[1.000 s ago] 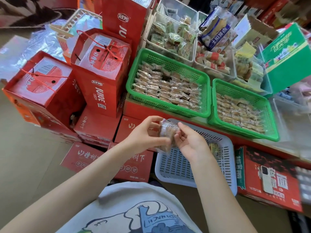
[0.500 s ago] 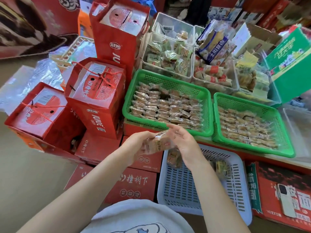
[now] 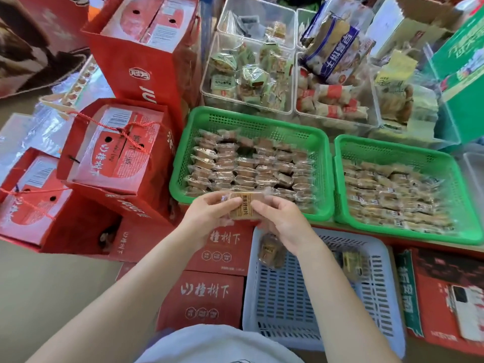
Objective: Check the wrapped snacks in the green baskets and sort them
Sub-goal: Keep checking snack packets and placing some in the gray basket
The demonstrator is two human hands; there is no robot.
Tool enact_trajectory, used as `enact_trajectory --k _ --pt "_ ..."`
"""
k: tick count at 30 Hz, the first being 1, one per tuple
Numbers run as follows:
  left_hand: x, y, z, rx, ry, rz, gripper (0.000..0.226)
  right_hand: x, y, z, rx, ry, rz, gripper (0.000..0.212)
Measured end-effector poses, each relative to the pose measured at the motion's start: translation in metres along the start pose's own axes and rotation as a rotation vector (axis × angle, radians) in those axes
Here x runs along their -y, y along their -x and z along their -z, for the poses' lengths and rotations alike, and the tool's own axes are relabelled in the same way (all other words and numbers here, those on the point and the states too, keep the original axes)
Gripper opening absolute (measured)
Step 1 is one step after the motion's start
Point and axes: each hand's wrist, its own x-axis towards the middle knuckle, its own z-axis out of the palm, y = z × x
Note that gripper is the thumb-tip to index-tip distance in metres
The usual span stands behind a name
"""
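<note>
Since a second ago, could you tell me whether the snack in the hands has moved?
Yes: the wrapped snack has moved from over the white basket toward the left green basket's near rim.

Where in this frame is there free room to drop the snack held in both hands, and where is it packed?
The white basket is mostly bare, holding two packets near its far edge. The left green basket and right green basket are packed. Both hands, left hand and right hand, hold the snack.

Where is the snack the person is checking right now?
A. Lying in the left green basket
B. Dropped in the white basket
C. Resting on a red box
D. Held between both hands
D: the left hand and right hand pinch the snack by its ends, in front of the left green basket.
</note>
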Motion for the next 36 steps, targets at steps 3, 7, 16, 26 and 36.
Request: enact_trajectory --k 3,7,16,26,36 --pt "-0.009 -0.028 -0.006 -0.083 -0.127 -0.063 0.045 0.001 -0.027 0.013 -0.051 0.053 0.008 0.024" --pt "-0.019 -0.081 -0.008 -0.22 -0.683 -0.263 0.047 0.014 -0.082 0.03 -0.295 0.032 0.036 0.037" --pt "-0.011 -0.186 0.0 -0.104 -1.575 -0.34 0.077 0.048 -0.175 0.022 -0.326 0.536 0.326 0.027" --pt "0.007 -0.193 0.018 -0.146 -1.618 -0.402 0.087 0.022 -0.222 0.014 -0.266 1.405 0.716 0.017" --pt "-0.008 -0.214 0.012 0.004 -1.695 -0.444 0.069 0.053 -0.261 0.004 -0.276 1.375 0.501 0.022"
